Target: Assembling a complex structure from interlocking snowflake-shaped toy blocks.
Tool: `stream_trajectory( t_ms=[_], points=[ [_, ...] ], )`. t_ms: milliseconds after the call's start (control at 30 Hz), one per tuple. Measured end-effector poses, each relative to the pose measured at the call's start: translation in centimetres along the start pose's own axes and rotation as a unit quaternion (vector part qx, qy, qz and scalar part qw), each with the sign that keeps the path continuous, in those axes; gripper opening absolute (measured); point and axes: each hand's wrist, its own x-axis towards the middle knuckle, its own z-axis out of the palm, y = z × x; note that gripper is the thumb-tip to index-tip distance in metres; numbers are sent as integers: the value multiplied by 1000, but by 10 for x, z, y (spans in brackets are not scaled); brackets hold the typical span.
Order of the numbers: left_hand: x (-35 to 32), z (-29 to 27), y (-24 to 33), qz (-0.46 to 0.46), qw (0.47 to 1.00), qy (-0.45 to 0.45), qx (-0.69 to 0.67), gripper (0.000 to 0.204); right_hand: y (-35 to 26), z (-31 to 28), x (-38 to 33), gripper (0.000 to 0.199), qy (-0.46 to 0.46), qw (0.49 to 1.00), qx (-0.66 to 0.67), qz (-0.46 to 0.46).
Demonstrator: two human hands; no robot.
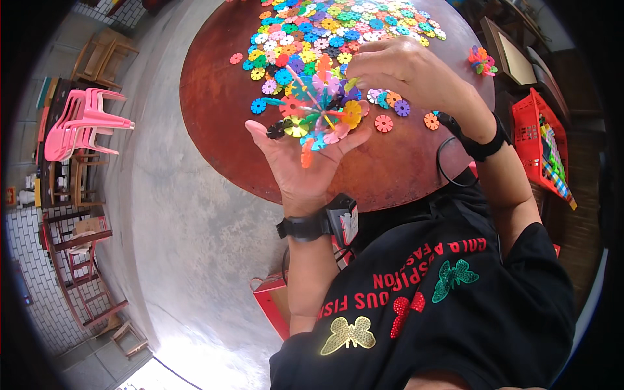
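Note:
My left hand (302, 166) is turned palm up at the near part of the round table, its thumb and fingers around a ball-like cluster of interlocking flower-shaped plastic discs (318, 112). Red, yellow, pink, blue, orange, black and green discs stick out of the cluster in all directions. Above its right side, my right hand (404, 73) is bent at the wrist with the fingers closed together. At its fingertips shows a yellow disc (351, 84), touching or very close to the cluster. The finger pads are partly hidden.
Many loose discs (318, 29) cover the far part of the brown round table (221, 110). Another assembled cluster (481, 60) sits at its right edge. A red basket (530, 146) with colourful pieces stands at right. Pink plastic stools (81, 123) and wooden chairs are at left.

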Motion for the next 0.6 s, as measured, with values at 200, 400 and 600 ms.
stream_trajectory(
  t_ms=[200,400,600],
  points=[
    [-1,-16,4,-40,989,-53,-129,78,6,9,3,16,-10,990,121,69],
    [-3,-21,10,55,994,29,-95,62,49,39,-35,14,-119,976,-70,166],
    [-1,-17,7,77,991,25,-107,72,52,57,-60,17,-184,938,-153,252]
  ],
)
